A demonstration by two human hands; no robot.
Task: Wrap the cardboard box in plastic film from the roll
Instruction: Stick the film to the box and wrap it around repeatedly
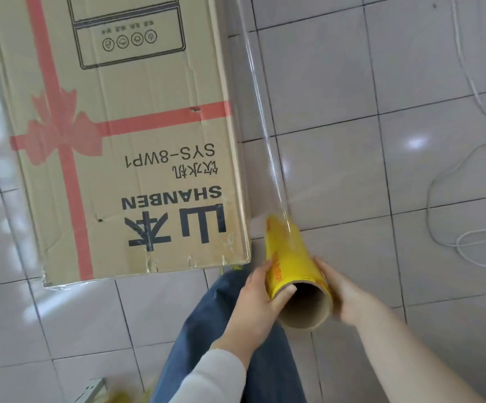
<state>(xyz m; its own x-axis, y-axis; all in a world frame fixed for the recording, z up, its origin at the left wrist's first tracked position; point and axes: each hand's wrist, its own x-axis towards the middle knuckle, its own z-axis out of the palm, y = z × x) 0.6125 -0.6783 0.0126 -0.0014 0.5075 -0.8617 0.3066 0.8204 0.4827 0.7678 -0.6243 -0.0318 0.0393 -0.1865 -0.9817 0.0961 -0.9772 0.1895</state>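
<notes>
Gripping the roll (pixel 289 257) — left hand (pixel 257 298) thumb on its rim, right hand (pixel 349 295) apparently cupping it, fingertips hidden.

Matt brown cardboard box (pixel 125 135) under glossy clear plastic film (pixel 262 106), on shiny smooth floor tiles (pixel 352 170).

Large brown cardboard box (pixel 125 135), red ribbon print, lies flat with film wrinkles at its near edge. Yellow-labelled film roll (pixel 289 257) is tilted just right of its near corner, gripped by left hand (pixel 260 295) and right hand (pixel 345 295). Clear plastic film (pixel 266 135) stretches away along the box's right side.
</notes>
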